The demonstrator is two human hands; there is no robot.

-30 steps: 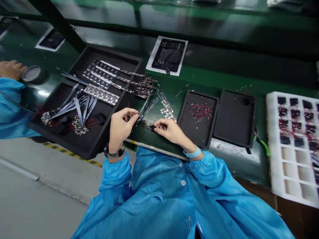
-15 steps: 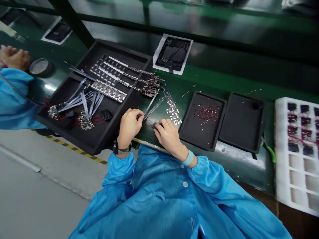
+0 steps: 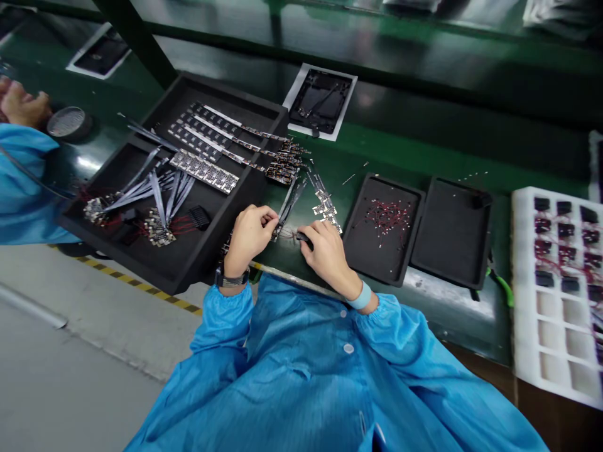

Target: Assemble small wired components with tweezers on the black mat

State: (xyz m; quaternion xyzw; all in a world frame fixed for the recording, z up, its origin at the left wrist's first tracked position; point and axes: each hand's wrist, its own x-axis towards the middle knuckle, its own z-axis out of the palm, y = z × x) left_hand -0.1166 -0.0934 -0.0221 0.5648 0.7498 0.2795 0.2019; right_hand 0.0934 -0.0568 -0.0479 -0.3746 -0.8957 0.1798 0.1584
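My left hand (image 3: 251, 235), with a dark wristband, is in a closed pinch at the lower end of the grey flat ribbon cables (image 3: 291, 199) on the bench. Its fingertips partly hide the grip. My right hand (image 3: 325, 251) grips a small black part (image 3: 304, 238) between thumb and fingers. Thin wires (image 3: 286, 233) run from that part toward the left fingertips. Just beyond the right hand lie small circuit boards (image 3: 325, 207) joined to more cables, partly covered by its fingers.
A large black tray (image 3: 181, 276) at left holds strips of boards and cables. Right of my hands are a shallow tray (image 3: 358, 257) of red wires, another black tray (image 3: 447, 251), green-handled pliers (image 3: 505, 290) and a white foam tray (image 3: 525, 301). A co-worker's hand (image 3: 26, 107) shows far left.
My right hand has shifted slightly right with the black part, and the thin wires between my hands show more. My left hand has moved slightly right. The view has shifted a little.
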